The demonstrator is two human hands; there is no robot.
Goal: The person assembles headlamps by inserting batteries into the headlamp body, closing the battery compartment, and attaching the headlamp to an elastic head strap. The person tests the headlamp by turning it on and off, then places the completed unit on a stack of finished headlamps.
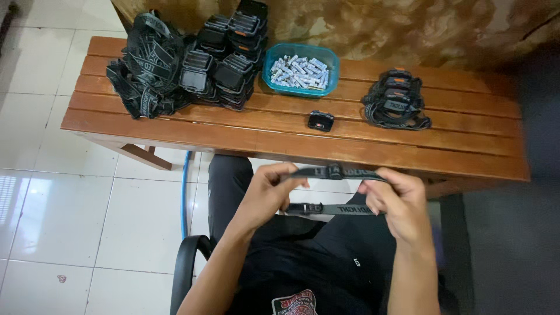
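I hold a grey-and-black elastic headband strap (337, 172) stretched between both hands above my lap. My left hand (268, 189) pinches its left end and my right hand (395, 201) grips its right end. The strap forms a loop, with a lower run (326, 209) carrying a black buckle. On the wooden bench (175, 125) in front of me lies a single small black headlamp body (321, 121), untouched by either hand.
A heap of spare straps (146, 64) and stacked black lamp bodies (227, 55) fill the bench's left part. A teal tub of batteries (300, 70) stands mid-bench. Assembled headlamps (396, 100) are piled at the right. I sit in a black chair (185, 265) on a tiled floor.
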